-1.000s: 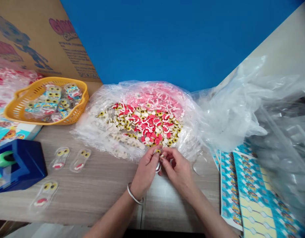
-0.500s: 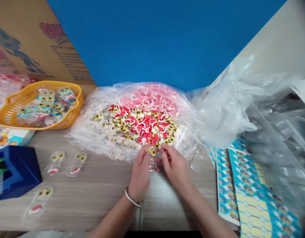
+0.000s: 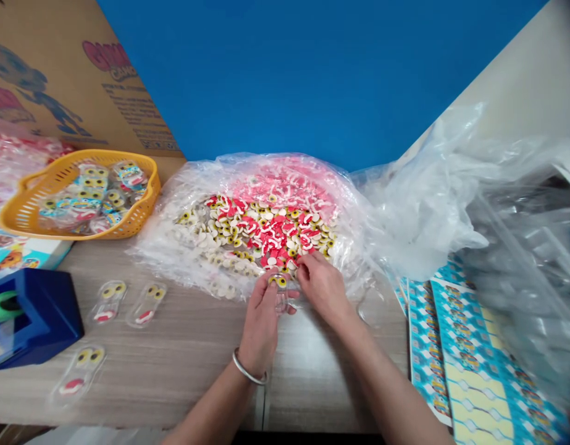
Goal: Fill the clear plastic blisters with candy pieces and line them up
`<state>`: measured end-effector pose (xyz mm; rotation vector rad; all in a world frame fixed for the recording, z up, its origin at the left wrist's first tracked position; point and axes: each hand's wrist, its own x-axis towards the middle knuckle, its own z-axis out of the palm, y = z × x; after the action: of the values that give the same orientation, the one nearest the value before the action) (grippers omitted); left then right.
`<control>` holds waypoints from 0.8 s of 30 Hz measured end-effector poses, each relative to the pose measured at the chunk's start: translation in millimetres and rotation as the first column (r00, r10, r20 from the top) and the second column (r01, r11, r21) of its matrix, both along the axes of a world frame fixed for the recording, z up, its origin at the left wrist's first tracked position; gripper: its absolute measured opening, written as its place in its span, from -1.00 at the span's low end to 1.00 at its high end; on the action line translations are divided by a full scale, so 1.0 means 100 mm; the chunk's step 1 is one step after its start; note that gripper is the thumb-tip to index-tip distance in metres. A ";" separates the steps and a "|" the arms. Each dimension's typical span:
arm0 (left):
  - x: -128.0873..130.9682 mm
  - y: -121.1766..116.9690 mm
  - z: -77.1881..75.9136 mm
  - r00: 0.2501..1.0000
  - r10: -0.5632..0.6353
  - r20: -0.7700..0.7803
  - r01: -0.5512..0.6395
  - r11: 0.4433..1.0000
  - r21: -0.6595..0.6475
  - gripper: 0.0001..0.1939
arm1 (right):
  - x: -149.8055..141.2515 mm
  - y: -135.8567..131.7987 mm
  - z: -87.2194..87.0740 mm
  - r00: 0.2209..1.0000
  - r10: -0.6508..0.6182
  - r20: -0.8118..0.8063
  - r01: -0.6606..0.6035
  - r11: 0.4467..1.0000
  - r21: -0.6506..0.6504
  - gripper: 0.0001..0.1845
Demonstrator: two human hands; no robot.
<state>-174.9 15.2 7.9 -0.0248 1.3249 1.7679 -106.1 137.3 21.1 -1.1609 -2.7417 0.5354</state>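
Note:
My left hand [image 3: 261, 318] grips a small clear plastic blister shell [image 3: 280, 290] that has two yellow eye candies in its top end. My right hand [image 3: 322, 285] reaches into the near edge of the candy pile [image 3: 266, 228], fingers pinched among red-and-white mouth candies and yellow eye candies; whether it holds one is hidden. The pile lies on an opened clear plastic bag [image 3: 192, 247] on the wooden table [image 3: 173, 358].
Three filled blister packs [image 3: 107, 300] [image 3: 147, 304] [image 3: 78, 369] lie at the left. A yellow basket [image 3: 25, 213] of finished packs, a blue tape dispenser [image 3: 32, 315], a cardboard box [image 3: 57, 74], printed blue card sheets [image 3: 456, 352] and crumpled clear bags [image 3: 498, 204] surround the area.
My right hand left the shell and moved up into the candy pile. The left hand keeps hold of the shell, which now shows two eye candies.

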 end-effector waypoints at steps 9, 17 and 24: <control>-0.03 -0.02 0.01 0.999 -0.024 0.026 0.023 0.999 0.024 -0.55 | 0.00 -0.02 -0.02 0.998 -0.035 -0.055 0.032 0.999 -0.041 -0.84; -0.07 -0.01 0.08 0.994 -0.062 0.090 0.056 0.996 0.069 -0.57 | 0.23 -0.18 0.14 0.913 0.010 -0.408 -0.136 0.950 -0.280 -0.81; 0.02 -0.03 0.10 0.984 -0.158 0.087 0.148 0.983 0.110 -0.68 | 0.32 -0.39 0.26 0.958 0.179 -0.226 -0.253 0.898 -0.361 -0.78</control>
<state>-172.5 11.8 17.6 0.0487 1.1351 1.6813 -74.6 98.6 47.4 -0.8112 -2.6846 1.1969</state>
